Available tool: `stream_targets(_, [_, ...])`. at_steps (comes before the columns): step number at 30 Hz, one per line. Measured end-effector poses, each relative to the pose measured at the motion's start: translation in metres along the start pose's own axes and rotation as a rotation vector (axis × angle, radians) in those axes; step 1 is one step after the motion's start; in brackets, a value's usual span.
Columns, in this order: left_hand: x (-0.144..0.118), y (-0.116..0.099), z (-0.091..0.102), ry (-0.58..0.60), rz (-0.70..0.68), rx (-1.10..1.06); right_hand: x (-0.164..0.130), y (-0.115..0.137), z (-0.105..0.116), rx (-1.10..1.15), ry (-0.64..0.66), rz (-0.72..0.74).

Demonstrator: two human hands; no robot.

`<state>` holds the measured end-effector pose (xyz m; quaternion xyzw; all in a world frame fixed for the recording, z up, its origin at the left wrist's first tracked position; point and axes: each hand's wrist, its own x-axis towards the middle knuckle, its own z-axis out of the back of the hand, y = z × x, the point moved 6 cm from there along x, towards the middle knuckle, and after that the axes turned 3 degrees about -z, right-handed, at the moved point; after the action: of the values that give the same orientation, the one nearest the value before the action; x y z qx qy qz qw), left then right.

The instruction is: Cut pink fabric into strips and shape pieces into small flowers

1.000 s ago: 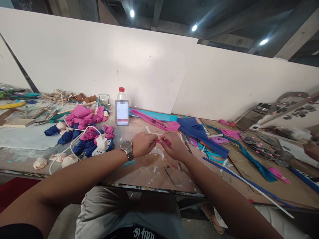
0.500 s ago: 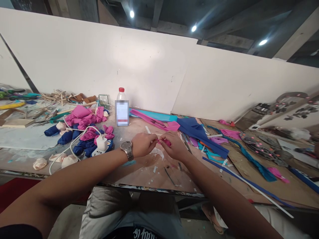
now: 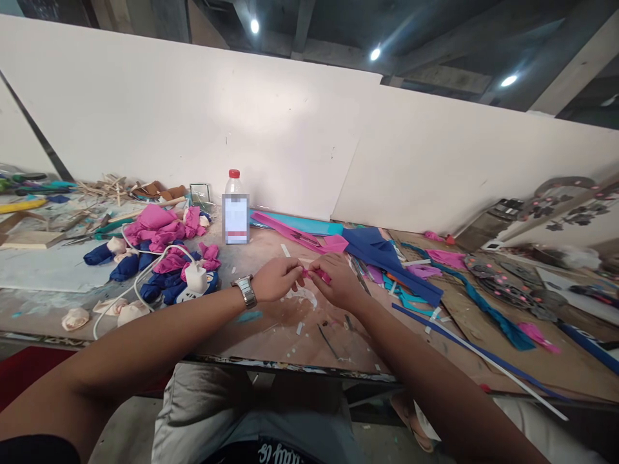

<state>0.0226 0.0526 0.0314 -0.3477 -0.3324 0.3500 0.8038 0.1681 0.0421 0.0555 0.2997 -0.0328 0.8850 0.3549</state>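
A small piece of pink crepe paper [image 3: 323, 276] is pinched between my two hands over the middle of the table. My left hand [image 3: 276, 280], with a metal watch [image 3: 247, 291] at its wrist, has thumb and fingers closed on the paper's left end. On the other side, my right hand [image 3: 341, 281] grips the same piece, and its fingers hide part of it. Behind the hands lie a folded pink paper strip [image 3: 290, 232] and a dark blue paper sheet [image 3: 374, 251].
At the left are rolled pink and blue paper pieces [image 3: 155, 222] with a white charger and cable [image 3: 196, 277]. A red-capped bottle [image 3: 234, 183] stands behind a phone with a blurred screen [image 3: 236, 222]. A long white strip [image 3: 503, 367] crosses the right front edge.
My left wrist has turned, so the watch face points more away from me. A bit more pink paper shows between my fingertips. The hands have hardly shifted.
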Motion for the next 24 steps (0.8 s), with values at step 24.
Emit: stream_targets(24, [0.005, 0.012, -0.005, -0.015, 0.015, -0.1, -0.001, 0.0, 0.002, -0.006, -0.018, 0.009])
